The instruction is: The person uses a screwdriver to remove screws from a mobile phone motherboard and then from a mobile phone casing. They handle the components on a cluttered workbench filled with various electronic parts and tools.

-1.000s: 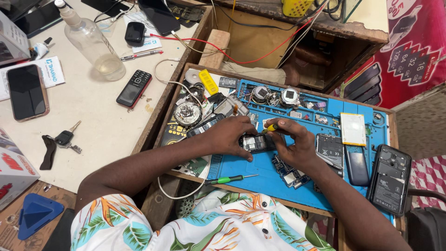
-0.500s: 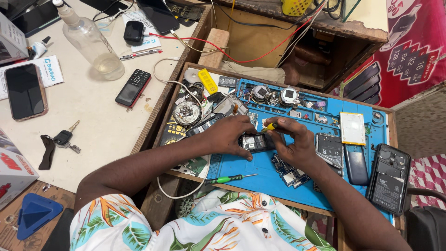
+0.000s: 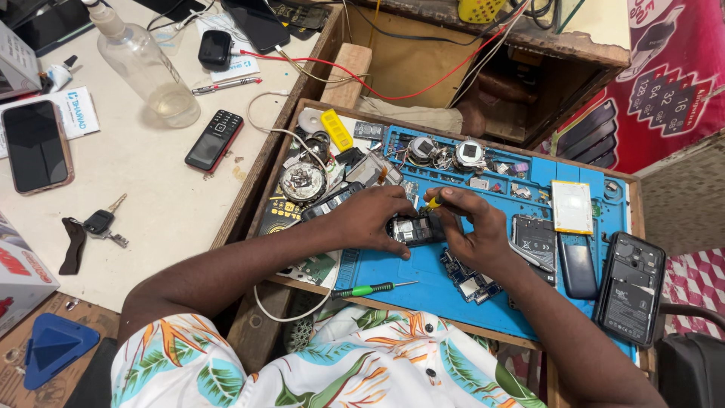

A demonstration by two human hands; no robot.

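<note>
Cluttered bench (image 3: 151,189) carries a blue mat (image 3: 423,276) strewn with parts. At the mat's middle lies an opened small phone (image 3: 414,229), back off, innards bare: stripping looks underway, reassembly not yet begun. Left hand (image 3: 375,217) clamps the phone down; right hand (image 3: 472,234) pinches a yellow-handled screwdriver (image 3: 432,202) at its top edge.

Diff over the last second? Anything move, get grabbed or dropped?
Almost nothing. The left hand still pins the small opened phone on the blue work mat; the right hand still holds the yellow-handled tool at it, with at most a slight shift of the fingers. Nothing was picked up or let go. The green screwdriver and the black phone back lie where they were.
</note>
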